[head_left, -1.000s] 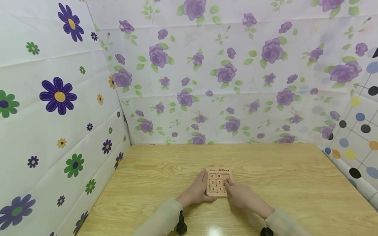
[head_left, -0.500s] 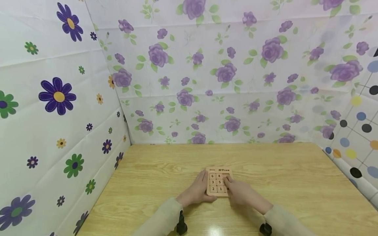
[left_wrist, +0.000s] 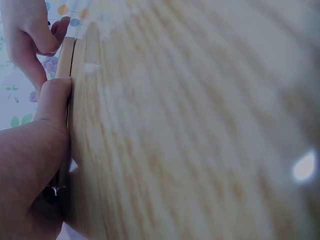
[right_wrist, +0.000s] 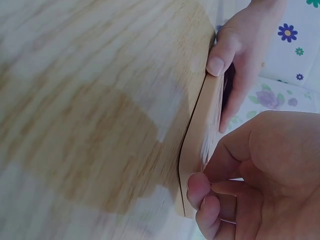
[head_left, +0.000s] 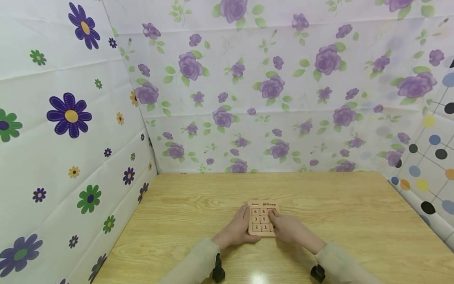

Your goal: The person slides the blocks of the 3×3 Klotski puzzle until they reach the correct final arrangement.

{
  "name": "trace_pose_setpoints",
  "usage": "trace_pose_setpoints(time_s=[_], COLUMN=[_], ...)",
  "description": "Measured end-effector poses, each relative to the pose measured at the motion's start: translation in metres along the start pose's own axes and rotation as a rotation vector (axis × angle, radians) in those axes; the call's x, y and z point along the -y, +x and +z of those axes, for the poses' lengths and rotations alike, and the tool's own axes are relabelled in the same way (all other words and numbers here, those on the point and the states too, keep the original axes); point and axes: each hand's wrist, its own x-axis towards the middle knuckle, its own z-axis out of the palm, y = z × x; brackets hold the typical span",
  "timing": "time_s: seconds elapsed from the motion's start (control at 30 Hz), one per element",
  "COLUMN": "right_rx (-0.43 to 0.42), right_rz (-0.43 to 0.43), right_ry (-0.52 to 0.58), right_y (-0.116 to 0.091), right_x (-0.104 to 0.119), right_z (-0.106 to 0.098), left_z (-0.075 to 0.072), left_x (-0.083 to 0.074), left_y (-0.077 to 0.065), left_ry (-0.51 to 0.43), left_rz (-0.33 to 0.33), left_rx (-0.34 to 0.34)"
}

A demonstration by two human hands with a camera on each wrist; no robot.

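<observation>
A wooden sliding number puzzle (head_left: 264, 223) lies flat on the table, its tiles marked 6, 8, 3, 5, 2 and 1 in plain sight. My left hand (head_left: 235, 228) holds its left side, the thumb along the near edge and the fingers against the left edge. With its fingertips on the right column, my right hand (head_left: 289, 228) presses near the upper right tile and hides much of that column. Part of a 4 tile (head_left: 273, 227) shows beside it. In the right wrist view, several fingers (right_wrist: 207, 207) of the right hand are bent beside the frame's edge.
The wood-grain table (head_left: 191, 197) reaches back to a flowered curtain (head_left: 220, 118). Another curtain with daisies (head_left: 71, 157) hangs at the left, and a dotted one (head_left: 422, 171) at the right. Black wrist devices (head_left: 218, 272) sit below both sleeves.
My right fingertips have slid away from me along the right column, up to the upper right slot, where a gap showed before. The 4 has come into sight. My left hand stays put.
</observation>
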Motion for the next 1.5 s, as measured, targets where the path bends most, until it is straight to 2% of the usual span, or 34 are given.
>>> trace_pose_setpoints(time_s=[0.57,0.83,1.07,1.5], right_rx=[-0.001,-0.019,0.003,0.005], right_rz=[0.017,0.008,0.013,0.002], right_ry=[0.001,0.003,-0.038,-0.039], right_y=[0.001,-0.005,-0.008,-0.025], right_x=[-0.003,-0.001,0.001,0.009], right_z=[0.003,0.000,0.001,-0.004], left_z=[-0.002,0.000,0.000,-0.003], left_x=[-0.001,-0.001,0.000,-0.002], left_y=[-0.002,0.000,0.000,-0.002], left_ry=[-0.004,0.014,0.022,-0.010], left_rz=[0.002,0.018,0.033,0.016], left_rx=[0.006,-0.015,-0.033,-0.020])
